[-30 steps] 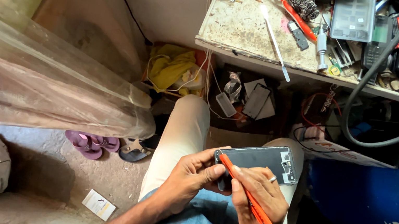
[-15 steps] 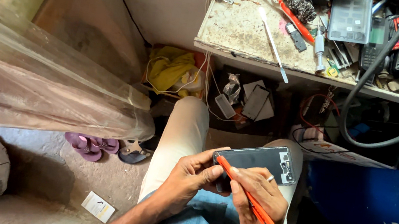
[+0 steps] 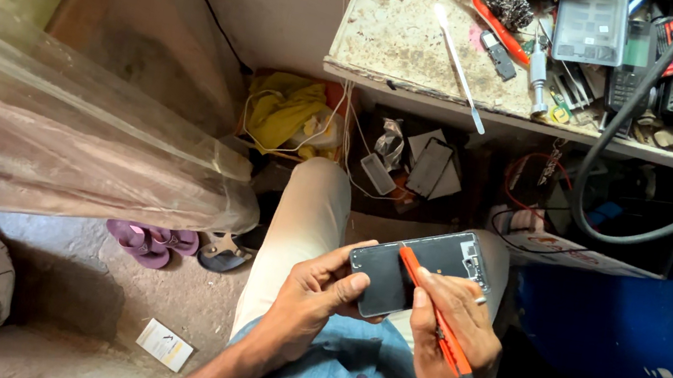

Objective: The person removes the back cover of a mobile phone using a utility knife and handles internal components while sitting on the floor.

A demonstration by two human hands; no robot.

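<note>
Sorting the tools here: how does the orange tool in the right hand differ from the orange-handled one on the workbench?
The orange tool is gripped by the right hand, its tip on the opened phone; the orange-handled tool lies loose on the workbench. The held one looks orange throughout; the bench one shows a metal tip. Both are slim.

Open air surrounds the phone (image 3: pixel 422 268) on the lap; ahead, the cluttered workbench (image 3: pixel 394 42) edge and hanging cable (image 3: pixel 659 233) crowd in.
</note>
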